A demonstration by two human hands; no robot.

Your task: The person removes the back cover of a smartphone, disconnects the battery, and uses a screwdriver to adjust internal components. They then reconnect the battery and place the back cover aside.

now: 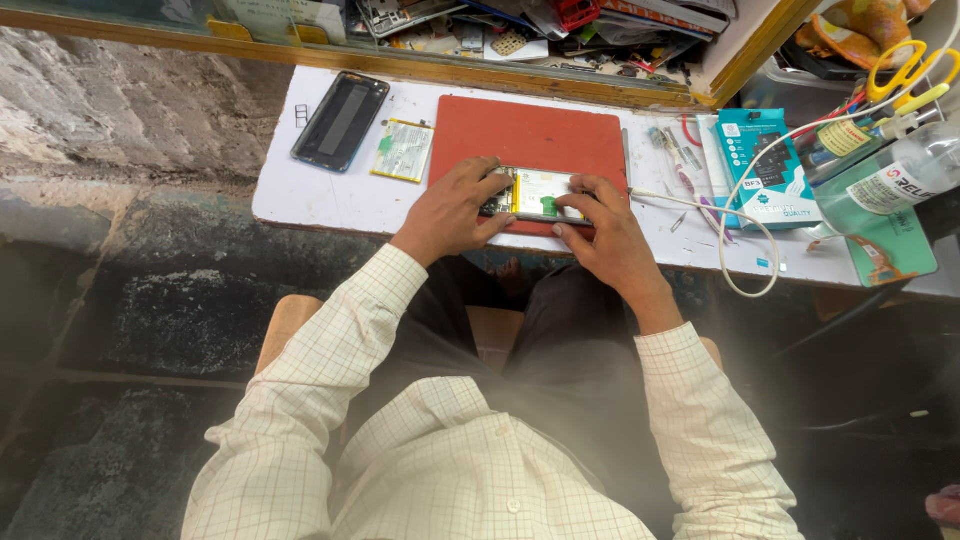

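White bench (pixel 330 200), red mat (pixel 520 130), both hands' fingers (pixel 490 190) curled, pinching opened phone (pixel 535 195).

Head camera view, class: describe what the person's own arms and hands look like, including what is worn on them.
Both arms wear long sleeves of a cream shirt with a fine checked grid: the left sleeve and the right sleeve. Each sleeve ends in a cuff at the wrist. The left hand and right hand are bare, with no gloves. No ring, watch or bracelet is visible.
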